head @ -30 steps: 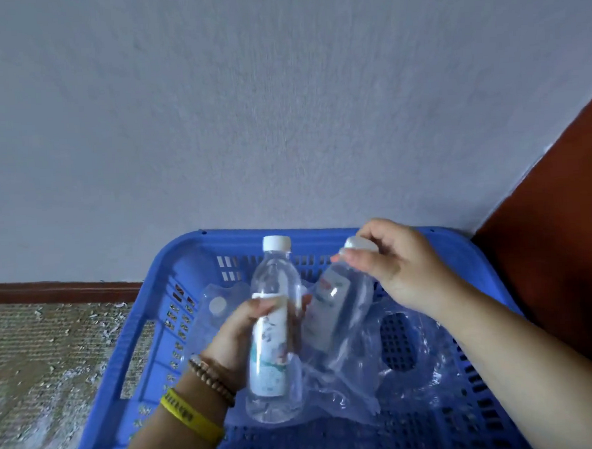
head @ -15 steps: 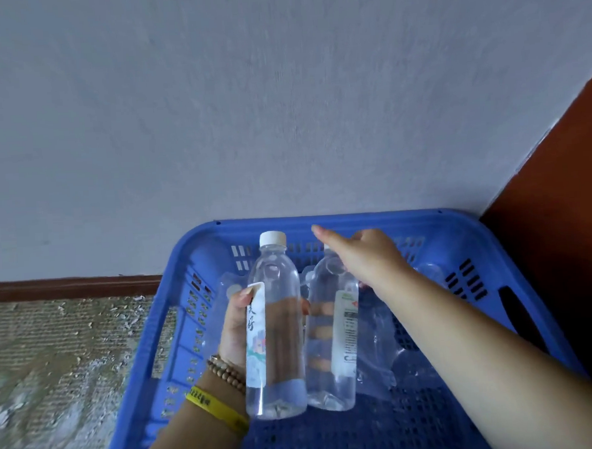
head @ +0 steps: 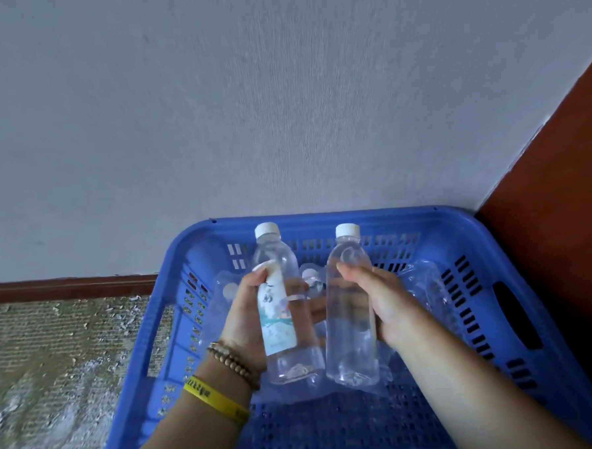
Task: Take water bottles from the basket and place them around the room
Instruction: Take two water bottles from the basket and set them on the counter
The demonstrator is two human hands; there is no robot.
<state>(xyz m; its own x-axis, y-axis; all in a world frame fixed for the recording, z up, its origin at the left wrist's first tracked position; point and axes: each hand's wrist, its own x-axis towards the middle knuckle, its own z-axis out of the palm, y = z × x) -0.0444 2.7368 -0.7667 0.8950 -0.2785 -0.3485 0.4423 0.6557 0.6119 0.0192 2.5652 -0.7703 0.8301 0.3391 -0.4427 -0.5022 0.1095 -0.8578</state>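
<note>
A blue plastic basket (head: 508, 319) sits against the wall, holding crumpled clear plastic wrap (head: 424, 286). My left hand (head: 244, 316) grips a clear water bottle (head: 283, 328) with a white cap and a pale label, held upright above the basket. My right hand (head: 388, 305) grips a second clear water bottle (head: 349, 324) with a white cap, upright beside the first. The two bottles are close together, with a small gap between them. More bottles may lie under the wrap, but I cannot tell.
A pale grey wall (head: 281, 105) rises right behind the basket. A dark red-brown panel (head: 566, 175) stands on the right. A brown skirting board (head: 68, 287) and a worn woven mat (head: 55, 367) lie to the left.
My right hand moved from the second bottle's cap down to its body and lifted it upright. Both bottles now stand side by side above the basket.
</note>
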